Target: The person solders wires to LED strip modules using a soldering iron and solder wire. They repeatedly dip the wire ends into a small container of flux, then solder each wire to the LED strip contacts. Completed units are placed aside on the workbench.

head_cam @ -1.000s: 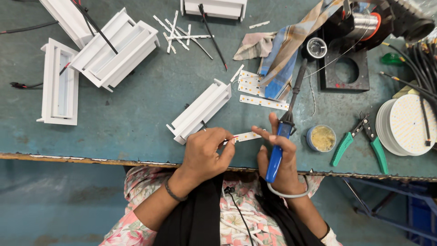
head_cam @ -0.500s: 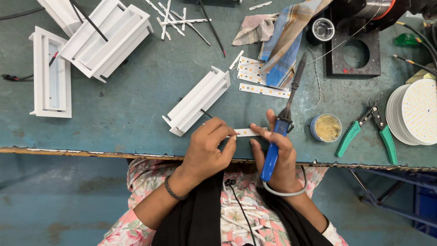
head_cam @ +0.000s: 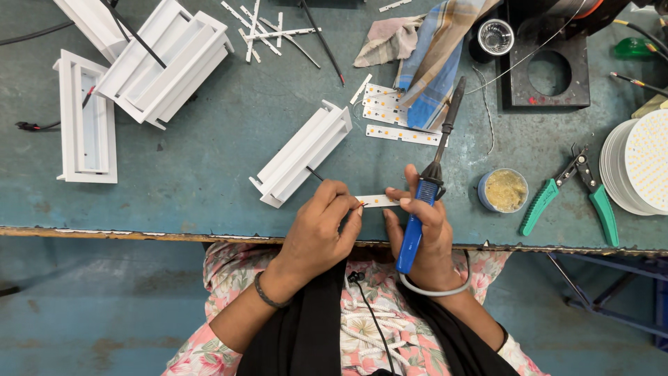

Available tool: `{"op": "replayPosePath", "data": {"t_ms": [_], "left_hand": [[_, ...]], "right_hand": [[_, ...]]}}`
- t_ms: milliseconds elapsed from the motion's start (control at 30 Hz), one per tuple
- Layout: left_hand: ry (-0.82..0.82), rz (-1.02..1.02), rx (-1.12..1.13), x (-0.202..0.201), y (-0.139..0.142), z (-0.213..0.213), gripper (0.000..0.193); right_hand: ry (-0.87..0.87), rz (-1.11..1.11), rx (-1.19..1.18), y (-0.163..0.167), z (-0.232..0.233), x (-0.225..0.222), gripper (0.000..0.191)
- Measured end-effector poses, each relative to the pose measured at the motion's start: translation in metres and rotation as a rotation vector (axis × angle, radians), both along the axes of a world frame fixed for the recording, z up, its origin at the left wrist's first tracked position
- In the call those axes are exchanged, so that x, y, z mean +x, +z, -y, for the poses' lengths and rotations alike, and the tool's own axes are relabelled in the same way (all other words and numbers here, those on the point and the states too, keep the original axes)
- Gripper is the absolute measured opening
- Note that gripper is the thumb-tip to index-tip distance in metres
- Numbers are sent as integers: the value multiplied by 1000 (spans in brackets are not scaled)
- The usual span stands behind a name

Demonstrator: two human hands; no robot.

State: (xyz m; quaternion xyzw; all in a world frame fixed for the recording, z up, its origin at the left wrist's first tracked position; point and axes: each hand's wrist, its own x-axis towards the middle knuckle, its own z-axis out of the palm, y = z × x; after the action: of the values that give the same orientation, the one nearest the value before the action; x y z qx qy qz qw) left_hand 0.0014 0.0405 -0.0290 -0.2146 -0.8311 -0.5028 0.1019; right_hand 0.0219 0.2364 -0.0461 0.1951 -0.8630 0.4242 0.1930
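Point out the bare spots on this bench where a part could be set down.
Bare bench top lies between the flat white frame and the white housing. The far edge is crowded with cloth, LED strips and a black block; pliers and discs fill the right.

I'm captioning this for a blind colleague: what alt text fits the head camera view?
Over a teal workbench, the left hand and right hand pinch a small white LED strip; the right also grips a blue-handled soldering iron. Nearby lie a white housing, flux tin and green pliers.
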Motion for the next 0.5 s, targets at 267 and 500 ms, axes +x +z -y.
{"op": "replayPosePath", "data": {"t_ms": [267,500], "left_hand": [[-50,-31,-129,-4,2,0,8],[7,-74,-166,-1,2,-4,8]], "right_hand": [[34,-64,-212,-5,-14,8,50],[-78,-195,-144,1,-49,25,44]]}}
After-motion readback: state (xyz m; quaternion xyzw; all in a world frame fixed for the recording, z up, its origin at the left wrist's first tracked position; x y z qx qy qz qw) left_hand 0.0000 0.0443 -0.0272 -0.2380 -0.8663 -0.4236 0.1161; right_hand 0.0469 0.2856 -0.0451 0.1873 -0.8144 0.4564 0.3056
